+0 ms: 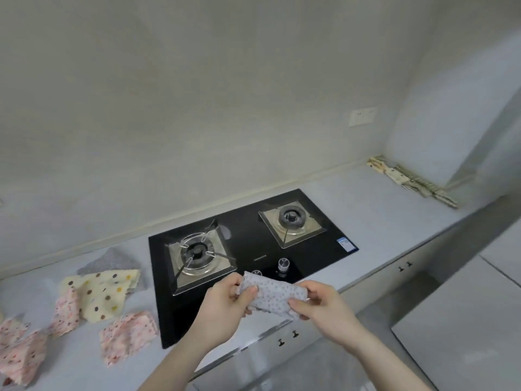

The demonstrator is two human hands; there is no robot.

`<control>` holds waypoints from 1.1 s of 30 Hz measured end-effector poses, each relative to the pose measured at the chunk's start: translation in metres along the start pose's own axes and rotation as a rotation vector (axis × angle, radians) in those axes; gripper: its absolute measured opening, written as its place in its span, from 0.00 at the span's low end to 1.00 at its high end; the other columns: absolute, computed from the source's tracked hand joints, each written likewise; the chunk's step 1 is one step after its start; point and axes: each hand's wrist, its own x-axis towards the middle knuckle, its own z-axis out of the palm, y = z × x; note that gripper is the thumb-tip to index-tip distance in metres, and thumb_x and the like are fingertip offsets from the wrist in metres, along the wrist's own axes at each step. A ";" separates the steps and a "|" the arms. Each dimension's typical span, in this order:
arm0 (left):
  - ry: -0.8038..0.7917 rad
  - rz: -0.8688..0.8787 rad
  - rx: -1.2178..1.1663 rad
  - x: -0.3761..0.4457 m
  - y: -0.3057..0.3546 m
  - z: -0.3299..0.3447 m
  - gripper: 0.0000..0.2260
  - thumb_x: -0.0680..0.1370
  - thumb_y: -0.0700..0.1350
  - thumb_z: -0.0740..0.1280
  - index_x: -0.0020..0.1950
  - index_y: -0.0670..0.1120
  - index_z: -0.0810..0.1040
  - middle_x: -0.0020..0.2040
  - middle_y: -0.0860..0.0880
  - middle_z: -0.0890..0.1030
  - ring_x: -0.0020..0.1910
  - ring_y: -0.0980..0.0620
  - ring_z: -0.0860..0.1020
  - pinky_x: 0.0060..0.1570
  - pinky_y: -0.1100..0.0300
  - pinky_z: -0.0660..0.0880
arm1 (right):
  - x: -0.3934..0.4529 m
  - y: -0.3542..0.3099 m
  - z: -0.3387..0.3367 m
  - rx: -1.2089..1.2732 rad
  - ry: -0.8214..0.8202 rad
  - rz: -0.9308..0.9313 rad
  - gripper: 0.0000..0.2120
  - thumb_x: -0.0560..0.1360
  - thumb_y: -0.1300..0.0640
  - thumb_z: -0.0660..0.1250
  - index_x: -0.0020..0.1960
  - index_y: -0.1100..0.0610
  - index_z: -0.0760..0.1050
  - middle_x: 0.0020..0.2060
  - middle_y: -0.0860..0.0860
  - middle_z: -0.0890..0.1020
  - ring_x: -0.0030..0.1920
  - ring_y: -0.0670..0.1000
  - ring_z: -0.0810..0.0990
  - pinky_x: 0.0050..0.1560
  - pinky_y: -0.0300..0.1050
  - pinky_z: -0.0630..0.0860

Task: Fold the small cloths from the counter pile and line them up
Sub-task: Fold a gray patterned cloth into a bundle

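Mid-task: left hand [225,301] and right hand [321,307] pinch a half-folded grey dotted cloth [272,294] over the stove [248,249] edge. Folded row [414,180] sits far right; pile [95,300] remains left.

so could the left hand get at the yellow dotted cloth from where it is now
Probably not right away: the left hand is gripping the grey dotted cloth together with the right hand. Once it lets go, the yellow dotted cloth lies uncovered on the counter to its left.
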 end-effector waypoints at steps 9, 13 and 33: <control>-0.037 0.036 0.136 0.086 0.105 0.167 0.09 0.80 0.50 0.72 0.44 0.47 0.79 0.38 0.53 0.86 0.36 0.57 0.84 0.44 0.62 0.81 | 0.024 0.032 -0.206 0.117 0.079 0.086 0.03 0.77 0.67 0.71 0.51 0.63 0.82 0.37 0.54 0.86 0.35 0.47 0.81 0.36 0.37 0.76; -0.027 -0.011 0.162 0.123 0.130 0.210 0.14 0.80 0.53 0.72 0.42 0.44 0.78 0.35 0.51 0.85 0.34 0.57 0.83 0.44 0.58 0.81 | 0.051 0.039 -0.260 0.131 0.105 0.098 0.04 0.77 0.67 0.71 0.51 0.64 0.82 0.35 0.54 0.85 0.33 0.48 0.79 0.35 0.36 0.75; -0.247 0.030 0.333 0.360 0.181 0.311 0.08 0.78 0.58 0.70 0.45 0.55 0.80 0.40 0.53 0.84 0.40 0.55 0.83 0.49 0.52 0.82 | 0.214 0.111 -0.479 0.367 0.665 0.336 0.04 0.80 0.58 0.71 0.51 0.59 0.81 0.33 0.52 0.78 0.33 0.49 0.73 0.32 0.40 0.69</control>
